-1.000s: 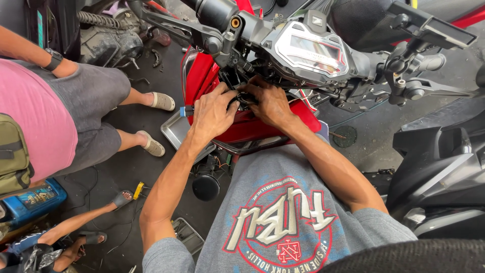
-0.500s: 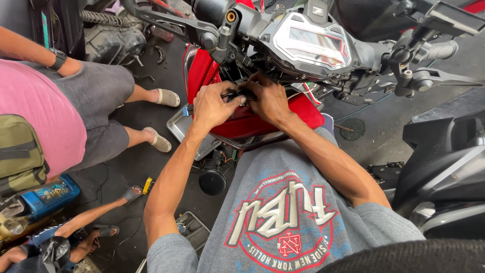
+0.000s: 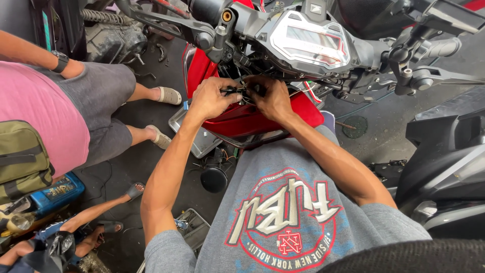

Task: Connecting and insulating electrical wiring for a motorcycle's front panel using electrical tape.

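I look down at a red motorcycle (image 3: 237,119) with its front cover off and its instrument panel (image 3: 313,43) above my hands. My left hand (image 3: 209,98) pinches a small black connector (image 3: 231,91) at the wiring under the handlebar. My right hand (image 3: 273,98) is closed on the wires (image 3: 250,88) right beside it, fingers curled inward. Both hands meet just below the steering head; what lies behind the fingers is hidden. My grey printed shirt (image 3: 288,212) fills the lower middle.
A person in a pink shirt (image 3: 40,116) with a green bag stands at left, sandalled feet (image 3: 161,136) near a metal tray (image 3: 199,134) on the floor. Another person's legs (image 3: 96,212) lie at lower left. A round black part (image 3: 214,178) rests below the bike. A black scooter (image 3: 449,167) stands at right.
My view has shifted down and slightly left, so the bike sits higher in frame. Both hands stay at the same spot on the wiring, fingers working slightly.
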